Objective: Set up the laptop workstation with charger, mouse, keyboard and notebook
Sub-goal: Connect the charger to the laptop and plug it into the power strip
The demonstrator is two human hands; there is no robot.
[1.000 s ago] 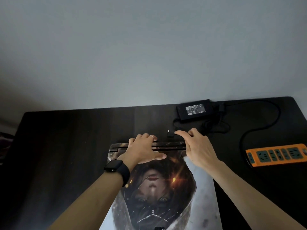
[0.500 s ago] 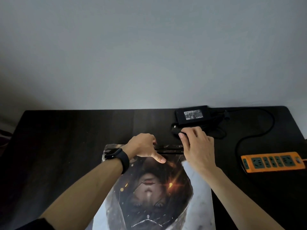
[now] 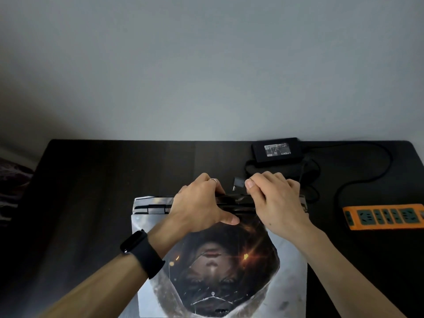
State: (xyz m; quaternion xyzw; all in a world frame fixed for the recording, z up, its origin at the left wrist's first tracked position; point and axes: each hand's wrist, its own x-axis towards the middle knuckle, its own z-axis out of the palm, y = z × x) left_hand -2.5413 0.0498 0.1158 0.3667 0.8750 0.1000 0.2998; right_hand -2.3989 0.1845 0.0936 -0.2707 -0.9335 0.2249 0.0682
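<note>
A closed laptop (image 3: 220, 260) with a printed picture on its lid lies on the black desk (image 3: 91, 203), its rear edge turned away from me. My left hand (image 3: 199, 205), with a ring and a black watch, grips that rear edge, thumb on the lid. My right hand (image 3: 275, 200) hovers over the rear edge and pinches the charger's angled plug (image 3: 237, 183), whose tip points down just behind the laptop. The black charger brick (image 3: 276, 150) lies at the back of the desk with its cable coiled behind my right hand. No mouse, keyboard or notebook is in view.
An orange power strip (image 3: 385, 216) lies at the right, and a black cable (image 3: 367, 177) loops from it to the brick. A grey wall rises behind the desk. Something dark with a pattern shows past the desk's left edge.
My right hand has taken up the plug, which lay on the desk a second ago, and holds it just behind the laptop's rear edge. My left hand stays on the laptop.
</note>
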